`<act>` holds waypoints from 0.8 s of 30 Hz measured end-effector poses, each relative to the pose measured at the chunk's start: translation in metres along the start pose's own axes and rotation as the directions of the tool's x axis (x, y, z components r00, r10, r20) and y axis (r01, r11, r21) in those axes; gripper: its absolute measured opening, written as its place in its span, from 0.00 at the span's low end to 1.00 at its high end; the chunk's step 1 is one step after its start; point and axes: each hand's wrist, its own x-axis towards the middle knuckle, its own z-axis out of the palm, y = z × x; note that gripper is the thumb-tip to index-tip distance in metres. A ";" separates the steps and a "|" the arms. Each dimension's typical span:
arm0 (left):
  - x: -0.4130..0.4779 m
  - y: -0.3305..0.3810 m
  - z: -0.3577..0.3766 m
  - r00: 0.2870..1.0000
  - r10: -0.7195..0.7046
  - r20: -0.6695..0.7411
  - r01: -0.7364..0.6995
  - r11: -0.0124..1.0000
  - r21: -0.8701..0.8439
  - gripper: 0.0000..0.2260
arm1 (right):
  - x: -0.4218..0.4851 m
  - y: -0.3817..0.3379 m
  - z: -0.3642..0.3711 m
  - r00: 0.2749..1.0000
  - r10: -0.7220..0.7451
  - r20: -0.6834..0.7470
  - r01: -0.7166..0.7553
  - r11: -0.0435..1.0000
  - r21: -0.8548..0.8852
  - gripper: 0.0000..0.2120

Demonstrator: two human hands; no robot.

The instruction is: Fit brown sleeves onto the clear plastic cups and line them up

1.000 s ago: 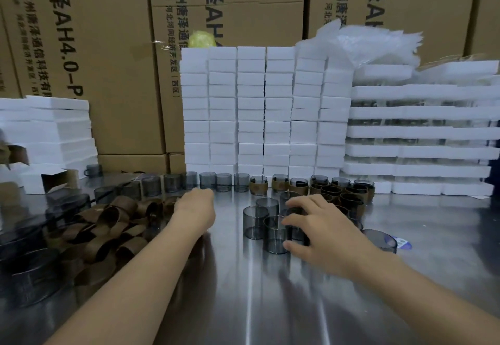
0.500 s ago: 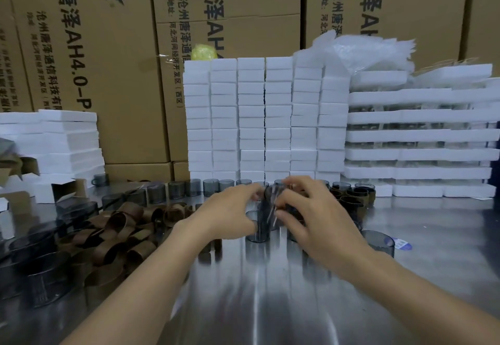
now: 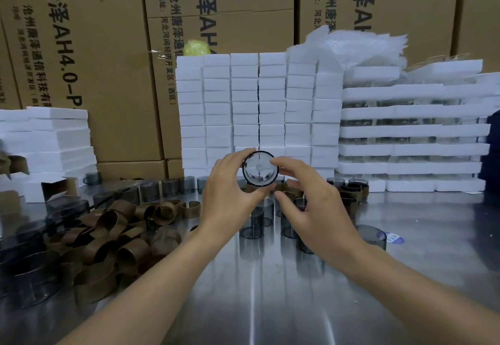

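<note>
The clear cup (image 3: 260,168) is up off the counter (image 3: 257,304), held between both hands and turned end-on to the camera, so only its dark round rim and see-through end show. Its wall is hidden, and I cannot tell whether a sleeve is on it.

The left hand (image 3: 230,190) grips its left side, fingers curled over the top and thumb underneath. The right hand (image 3: 311,201) has its fingertips (image 3: 273,161) at the right of the rim and its thumb spread below. Whether it grips or only steadies the cup is not clear.

A second ago the hands were apart: the left at the heap of brown sleeves (image 3: 116,236), the right on the cups standing on the counter. Half a second ago they had met low over those cups. Now the cup has been lifted in front of the foam blocks (image 3: 259,106). That suggests one cup is picked and is being fitted or checked, with placing in the line yet to come.

Beneath the hands a few bare cups (image 3: 253,223) stand close together. One more (image 3: 370,236) sits apart to the right. Along the back, a row of unsleeved cups (image 3: 173,186) runs from the left, and sleeved cups (image 3: 351,190) cluster on the right. So the job looks partly done, with plenty of sleeves left. Printed cartons (image 3: 108,60) rise behind.
</note>
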 end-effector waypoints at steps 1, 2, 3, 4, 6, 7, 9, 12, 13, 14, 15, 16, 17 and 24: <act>0.000 0.000 0.001 1.000 -0.003 -0.008 0.003 1.000 0.006 0.31 | -0.002 -0.001 0.001 1.000 -0.002 0.004 0.002 1.000 -0.015 0.28; -0.001 0.000 0.001 1.000 -0.004 -0.015 0.004 1.000 0.011 0.30 | -0.003 -0.001 0.002 1.000 -0.003 0.007 0.004 1.000 -0.023 0.29; 0.000 -0.001 0.002 1.000 -0.004 -0.018 0.005 1.000 0.012 0.30 | -0.003 -0.001 0.003 1.000 -0.004 0.007 0.004 1.000 -0.024 0.29; 0.000 0.000 0.002 1.000 -0.013 -0.015 0.013 1.000 -0.005 0.29 | -0.004 -0.001 0.003 1.000 -0.002 0.008 0.003 1.000 -0.024 0.29; 0.001 0.003 0.001 0.997 -0.076 0.021 0.078 0.987 -0.140 0.27 | -0.003 -0.002 0.001 1.000 0.018 0.010 -0.018 1.000 -0.011 0.31; 0.003 0.006 0.001 0.990 -0.131 0.054 0.141 0.959 -0.248 0.25 | -0.003 -0.003 0.000 0.999 0.031 0.013 -0.031 1.000 0.002 0.31; 0.006 0.014 -0.001 0.942 -0.292 0.164 0.335 0.821 -0.462 0.23 | -0.003 -0.004 0.000 0.999 0.048 0.011 -0.048 0.999 0.019 0.30; 0.010 0.021 -0.006 0.727 -0.448 0.520 0.684 0.406 -0.606 0.24 | -0.004 -0.006 0.002 0.997 0.078 -0.011 -0.078 0.997 -0.006 0.33; 0.010 0.023 -0.006 0.656 -0.434 0.617 0.747 0.260 -0.612 0.27 | -0.004 -0.007 0.002 0.997 0.079 -0.010 -0.079 0.997 -0.007 0.34; 0.009 0.025 -0.006 0.611 -0.409 0.678 0.777 0.143 -0.613 0.29 | -0.004 -0.007 0.002 0.997 0.072 -0.001 -0.072 0.997 -0.001 0.34; 0.009 0.026 -0.005 0.584 -0.388 0.713 0.788 0.061 -0.613 0.31 | -0.005 -0.008 0.002 0.998 0.060 0.011 -0.060 0.998 0.008 0.35; 0.007 0.029 -0.004 0.566 -0.375 0.734 0.792 0.003 -0.610 0.32 | -0.005 -0.009 0.002 0.999 0.047 0.022 -0.048 0.999 0.016 0.35; 0.006 0.031 -0.001 0.554 -0.371 0.746 0.793 -0.040 -0.608 0.31 | -0.005 -0.010 0.002 0.999 0.038 0.028 -0.039 0.999 0.025 0.36; 0.001 0.036 0.003 0.543 -0.427 0.723 0.771 -0.087 -0.631 0.30 | -0.004 -0.008 0.002 0.996 0.029 0.085 -0.035 0.997 0.066 0.38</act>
